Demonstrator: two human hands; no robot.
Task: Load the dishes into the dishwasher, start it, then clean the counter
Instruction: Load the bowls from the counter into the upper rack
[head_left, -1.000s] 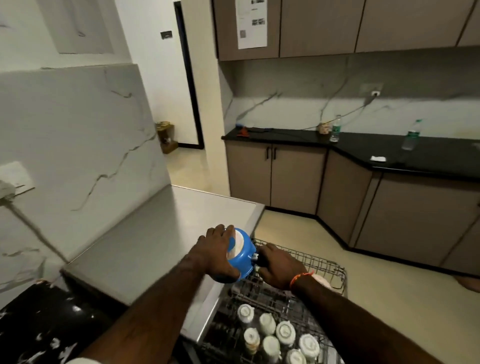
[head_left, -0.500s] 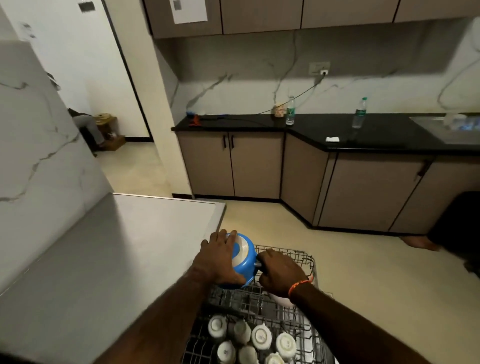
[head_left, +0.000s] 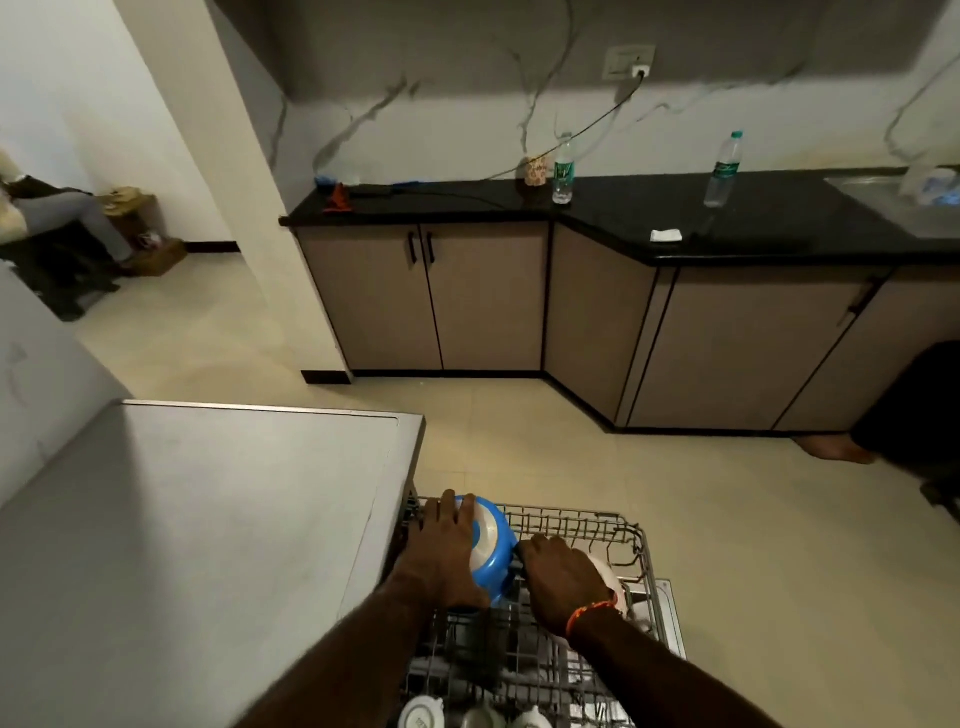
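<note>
The blue pan (head_left: 488, 551) sat tilted on edge at the far left corner of the pulled-out dishwasher rack (head_left: 636, 545), just beside the edge of the steel surface (head_left: 208, 519). The left hand (head_left: 441, 551) lay over the pan's left side, fingers spread and curved across its rim, gripping it. The right hand (head_left: 558, 577) was curled round what appeared to be the pan's dark handle, directly to the right of the blue body; the handle itself was mostly hidden. The pan lay between the two hands, both in contact, neither clearly nearer. Its long axis, body to handle, ran left to right across the rack, roughly parallel to the far rim. The pale underside faced up and to the right, the open mouth turned down and left toward the surface. Judged from this, seating it required lowering the rim between the tines. A white dish (head_left: 608, 577) rested just behind the right hand. Upturned cups (head_left: 422, 714) occupied the near rows
</note>
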